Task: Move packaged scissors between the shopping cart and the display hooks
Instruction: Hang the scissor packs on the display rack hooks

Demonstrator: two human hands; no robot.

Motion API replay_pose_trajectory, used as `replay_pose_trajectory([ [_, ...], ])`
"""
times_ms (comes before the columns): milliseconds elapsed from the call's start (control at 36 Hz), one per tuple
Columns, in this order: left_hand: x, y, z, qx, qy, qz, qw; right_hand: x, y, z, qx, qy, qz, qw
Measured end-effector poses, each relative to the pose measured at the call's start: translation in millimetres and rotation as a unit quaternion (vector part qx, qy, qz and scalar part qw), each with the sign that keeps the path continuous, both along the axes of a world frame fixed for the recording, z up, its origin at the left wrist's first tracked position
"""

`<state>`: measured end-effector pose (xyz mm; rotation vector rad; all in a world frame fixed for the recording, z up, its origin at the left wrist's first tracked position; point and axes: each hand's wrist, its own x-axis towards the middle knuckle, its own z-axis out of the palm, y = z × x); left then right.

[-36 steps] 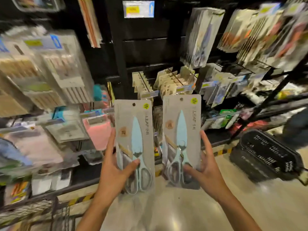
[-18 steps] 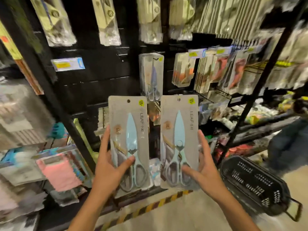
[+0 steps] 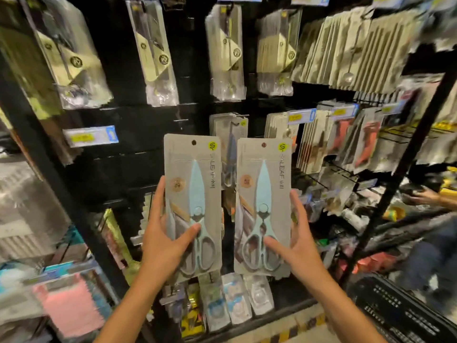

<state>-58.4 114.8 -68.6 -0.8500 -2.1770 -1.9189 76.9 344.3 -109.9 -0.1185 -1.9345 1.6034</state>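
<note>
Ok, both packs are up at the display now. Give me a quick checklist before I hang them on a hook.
1. Left hand grips left pack: ok.
2. Right hand grips right pack: ok.
3. Hang holes at the top of both packs uncovered: ok.
4. Matching scissors hang on the panel behind the gap between the packs: ok.
5. Spare room on that hook: cannot tell, the image is blurred.
6. Packs lined up with the hook: not ok, both sit lower and to either side.
</note>
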Motion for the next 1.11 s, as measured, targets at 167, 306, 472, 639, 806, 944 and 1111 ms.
replay_pose_trajectory([
  [167,-41,15,7,0.021,-0.001,-0.013,1.000,-43,15,7,0.008,-0.017,0.008,1.000],
  [306,-66,27,8,0.025,0.007,-0.018,0.999,-75,30,6,0.003,-0.022,0.021,1.000],
  [472,-85,39,10,0.032,0.013,-0.013,0.999,-113,52,10,0.018,-0.029,0.029,0.999],
  [639,-97,54,17,0.035,0.029,0.005,0.999,-139,78,10,0.010,-0.025,0.036,0.999],
  [806,-103,68,22,0.022,0.039,0.029,0.999,-155,99,8,-0.008,-0.036,0.071,0.997],
  [944,-104,75,22,0.011,0.048,0.031,0.998,-160,109,2,-0.030,-0.053,0.099,0.993],
  [1111,-104,81,23,0.014,0.047,0.038,0.998,-166,118,-1,-0.021,-0.054,0.126,0.990],
])
